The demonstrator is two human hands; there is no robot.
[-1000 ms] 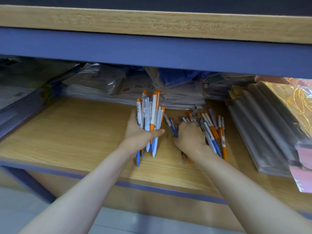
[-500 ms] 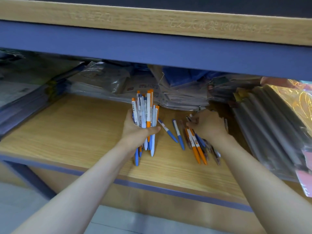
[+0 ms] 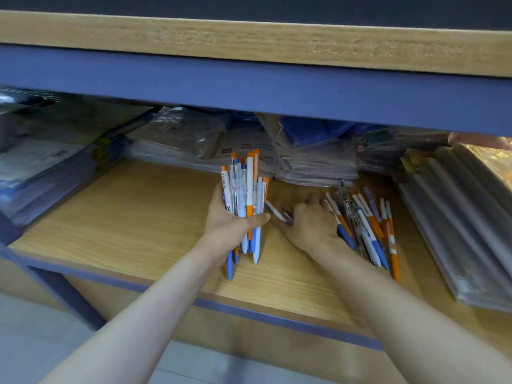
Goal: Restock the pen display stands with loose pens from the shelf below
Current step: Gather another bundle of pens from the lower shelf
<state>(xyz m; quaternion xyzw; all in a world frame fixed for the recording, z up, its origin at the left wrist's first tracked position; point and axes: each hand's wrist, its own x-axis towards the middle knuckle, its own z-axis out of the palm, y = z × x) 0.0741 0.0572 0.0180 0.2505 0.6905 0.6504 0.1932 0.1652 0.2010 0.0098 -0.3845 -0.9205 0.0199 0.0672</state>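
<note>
The left hand (image 3: pixel 231 221) is wrapped round a bundle of pens (image 3: pixel 245 200), thumb lying across the front of the barrels and fingers curled behind. The bundle stands close to upright, long axis running from the front edge of the wooden shelf (image 3: pixel 133 217) toward its back, blue and white tips down near the board and orange and white ends fanned out at the top. A barcode sticker shows on one white barrel; its print is too small to read.

Just beside it, the right hand (image 3: pixel 311 225) lies palm down on the shelf, fingers loosely bent over a single white pen (image 3: pixel 275 212) and a dark one beside it; whether the fingers pinch either pen cannot be told. The white pen lies slantwise, one end toward the bundle.

Right of that hand, a heap of loose pens (image 3: pixel 370 231) lies flat on the board, long axes running roughly from back to front, the orange and blue ends mostly toward the front edge.

Plastic-wrapped packets (image 3: pixel 243 145) are stacked along the back of the shelf, with grey folders (image 3: pixel 460 225) at the right end. The wooden edge of the upper shelf (image 3: pixel 249 40) bears faint embossed characters and digits, blurred beyond reading.
</note>
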